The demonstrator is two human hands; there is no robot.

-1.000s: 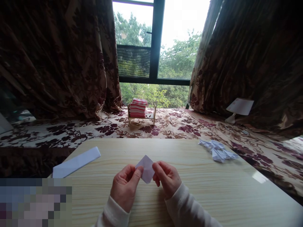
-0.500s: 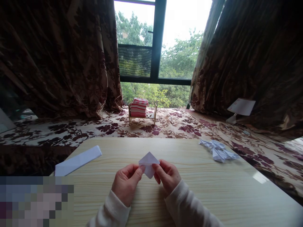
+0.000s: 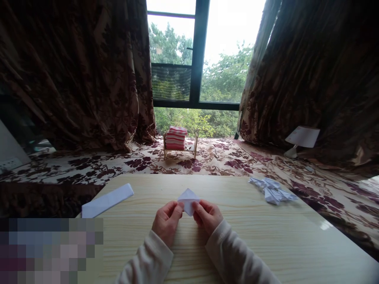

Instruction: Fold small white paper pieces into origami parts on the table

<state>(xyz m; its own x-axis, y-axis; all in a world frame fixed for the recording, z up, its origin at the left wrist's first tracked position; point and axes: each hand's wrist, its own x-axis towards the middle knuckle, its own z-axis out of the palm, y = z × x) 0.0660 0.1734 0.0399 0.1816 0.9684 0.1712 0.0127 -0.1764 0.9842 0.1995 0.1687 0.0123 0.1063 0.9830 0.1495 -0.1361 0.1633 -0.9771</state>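
A small piece of folded white paper (image 3: pixel 188 196), diamond-shaped with one point away from me, is held above the wooden table (image 3: pixel 237 244). My left hand (image 3: pixel 168 221) pinches its left corner between thumb and fingers. On the opposite side, my right hand (image 3: pixel 209 216) grips the right corner, its thumb on the paper's near face. The fingertips behind the paper are hidden. Several folded white paper pieces (image 3: pixel 274 191) lie in a pile at the table's far right, and a long strip of folded white paper (image 3: pixel 109 200) rests at the left.
Beyond the table is a flower-patterned cloth surface (image 3: pixel 160 165). On it stand a small rack (image 3: pixel 195 146) with striped folded cloths (image 3: pixel 175 138) and a white lamp (image 3: pixel 302 136). Dark curtains (image 3: pixel 118 79) frame the window (image 3: pixel 199 71). A pixelated patch covers the lower left.
My left hand has shifted right, closer to my right hand, and the paper shows slightly less of its lower point. The whole view has moved a little.
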